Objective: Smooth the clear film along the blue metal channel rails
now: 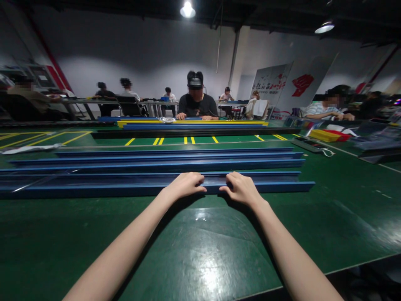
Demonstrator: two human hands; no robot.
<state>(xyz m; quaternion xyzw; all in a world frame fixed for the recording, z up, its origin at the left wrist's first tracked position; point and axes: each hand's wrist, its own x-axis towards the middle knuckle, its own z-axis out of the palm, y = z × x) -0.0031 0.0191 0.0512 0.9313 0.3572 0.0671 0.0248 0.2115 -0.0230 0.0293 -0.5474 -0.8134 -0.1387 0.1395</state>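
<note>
**Front channel: two-hand hold**

The front blue channel (282, 187) lies lengthwise on the green table (78, 238). Left hand (185, 184) and right hand (242, 187): both closed on the channel near its middle, thumbs at the near wall, fingers curled inward; fingertips partly hidden. A shiny diagonal streak, film or glare, crosses the trough at left. The channel's left end is cut off. Contents of the yellow tray-like item (324, 135), right: indistinct.

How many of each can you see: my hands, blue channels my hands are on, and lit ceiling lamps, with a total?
Left hand: 1
Right hand: 1
Blue channel at your hands: 1
Lit ceiling lamps: 2
Total: 5
</note>
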